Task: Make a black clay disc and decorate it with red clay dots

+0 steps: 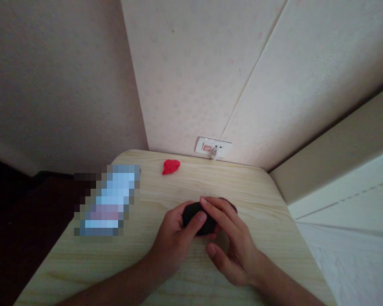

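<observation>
A black, rounded, soft-looking lump (193, 214) is held above the near middle of the table. My left hand (175, 231) wraps round it, thumb pressed on the upper face and fingers beneath. Across its right side lie the stretched fingers of my right hand (232, 238), the thumb standing away from the lump. Behind those fingers a dark brownish edge (231, 205) shows; whether it belongs to the lump I cannot tell. A small crumpled red piece (171, 166) rests farther back on the wood-grain table (147, 259).
On the table's left lies a pixelated, bright, slanted rectangle (111, 199). A wall socket (213, 147) with a plug in it sits just above the back edge. Walls close off the back, and a pale panel (344, 170) stands at the right.
</observation>
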Motion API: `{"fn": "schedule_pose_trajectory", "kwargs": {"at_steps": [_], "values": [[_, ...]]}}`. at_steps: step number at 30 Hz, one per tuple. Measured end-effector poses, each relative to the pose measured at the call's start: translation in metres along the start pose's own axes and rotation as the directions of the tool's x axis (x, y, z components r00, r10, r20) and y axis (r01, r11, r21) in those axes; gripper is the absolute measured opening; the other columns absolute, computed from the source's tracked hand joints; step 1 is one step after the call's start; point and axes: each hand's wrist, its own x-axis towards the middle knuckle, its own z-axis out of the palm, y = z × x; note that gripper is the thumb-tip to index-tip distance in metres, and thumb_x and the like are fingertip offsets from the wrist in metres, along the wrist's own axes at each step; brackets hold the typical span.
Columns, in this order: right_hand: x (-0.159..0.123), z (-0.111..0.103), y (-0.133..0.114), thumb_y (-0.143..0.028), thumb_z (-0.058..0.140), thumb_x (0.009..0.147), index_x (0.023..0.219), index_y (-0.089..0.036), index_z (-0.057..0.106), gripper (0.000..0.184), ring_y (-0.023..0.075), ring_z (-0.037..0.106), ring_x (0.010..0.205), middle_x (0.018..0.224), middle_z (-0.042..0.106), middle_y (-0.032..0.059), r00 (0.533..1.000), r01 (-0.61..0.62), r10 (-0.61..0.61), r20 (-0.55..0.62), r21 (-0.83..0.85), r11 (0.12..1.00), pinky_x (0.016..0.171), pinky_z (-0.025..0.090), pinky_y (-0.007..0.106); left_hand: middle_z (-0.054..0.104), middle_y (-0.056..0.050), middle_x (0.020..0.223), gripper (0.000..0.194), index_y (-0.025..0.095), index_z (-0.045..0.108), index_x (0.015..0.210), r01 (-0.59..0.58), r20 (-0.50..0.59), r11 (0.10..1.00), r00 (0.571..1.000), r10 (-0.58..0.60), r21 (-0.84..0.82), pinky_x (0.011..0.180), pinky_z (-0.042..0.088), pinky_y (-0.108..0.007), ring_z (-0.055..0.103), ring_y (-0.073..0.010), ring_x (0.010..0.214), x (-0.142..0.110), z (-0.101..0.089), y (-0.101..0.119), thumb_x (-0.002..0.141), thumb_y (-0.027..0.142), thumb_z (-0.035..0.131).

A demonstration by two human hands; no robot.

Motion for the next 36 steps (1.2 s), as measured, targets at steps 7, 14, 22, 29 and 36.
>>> {"fn": "schedule_pose_trajectory", "kwargs": {"at_steps": [7, 14, 22, 29, 36], "values": [[-0.0011, 0.0004, 0.0032, -0.032, 0.058, 0.091, 0.16, -0.02, 0.029, 0.076, 0.0332, 0.043, 0.142, 0.155, 0.041, 0.0148, 1.0, 0.01, -0.008, 0.02, -0.099, 0.995, 0.115, 0.043, 0.051, 0.078, -0.009, 0.105, 0.03, 0.016, 0.073, 0.11, 0.023, -0.023, 1.0, 0.999, -0.023, -0.012, 0.072, 0.063, -0.03, 0.076, -0.0216, 0.086, 0.0003, -0.0017, -0.0018, 0.088, 0.037, 0.074], [-0.0001, -0.0027, 0.0021, -0.037, 0.055, 0.096, 0.159, -0.021, 0.03, 0.07, 0.0313, 0.043, 0.143, 0.155, 0.046, 0.0129, 1.0, 0.002, -0.002, -0.002, 0.037, 0.999, 0.118, 0.04, 0.05, 0.079, -0.007, 0.091, 0.025, 0.015, 0.073, 0.106, -0.003, 0.025, 1.0, 1.0, 0.003, -0.01, 0.075, 0.062, -0.028, 0.076, -0.0187, 0.078, -0.001, 0.0002, 0.0019, 0.09, 0.035, 0.073], [-0.0026, -0.0007, -0.0025, -0.042, 0.052, 0.099, 0.161, -0.023, 0.022, 0.072, 0.0321, 0.037, 0.148, 0.16, 0.04, 0.0122, 1.0, -0.004, 0.003, 0.011, 0.103, 0.995, 0.12, 0.038, 0.051, 0.079, -0.008, 0.099, 0.032, 0.017, 0.073, 0.114, 0.03, 0.054, 0.999, 0.998, -0.028, -0.036, 0.076, 0.062, -0.033, 0.076, -0.0217, 0.083, -0.0029, -0.0002, 0.0012, 0.09, 0.037, 0.072], [-0.0039, 0.0029, -0.0026, -0.038, 0.056, 0.096, 0.163, -0.02, 0.01, 0.083, 0.0301, 0.033, 0.151, 0.165, 0.031, 0.0133, 0.998, 0.001, -0.007, 0.06, 0.102, 0.995, 0.123, 0.034, 0.049, 0.078, -0.009, 0.105, 0.032, 0.017, 0.072, 0.117, 0.049, 0.075, 0.996, 0.996, -0.044, -0.072, 0.073, 0.061, -0.028, 0.075, -0.0202, 0.084, -0.0041, 0.0013, -0.0001, 0.091, 0.036, 0.071], [0.0001, -0.0021, -0.0051, -0.035, 0.056, 0.095, 0.158, -0.022, 0.026, 0.071, 0.0303, 0.045, 0.143, 0.155, 0.045, 0.0134, 0.998, 0.003, -0.012, 0.057, 0.153, 0.988, 0.117, 0.042, 0.047, 0.079, -0.007, 0.089, 0.029, 0.015, 0.073, 0.109, 0.056, 0.129, 0.998, 0.99, -0.055, -0.006, 0.071, 0.061, -0.03, 0.075, -0.0197, 0.074, -0.0046, 0.0018, 0.0028, 0.092, 0.038, 0.07]]}}
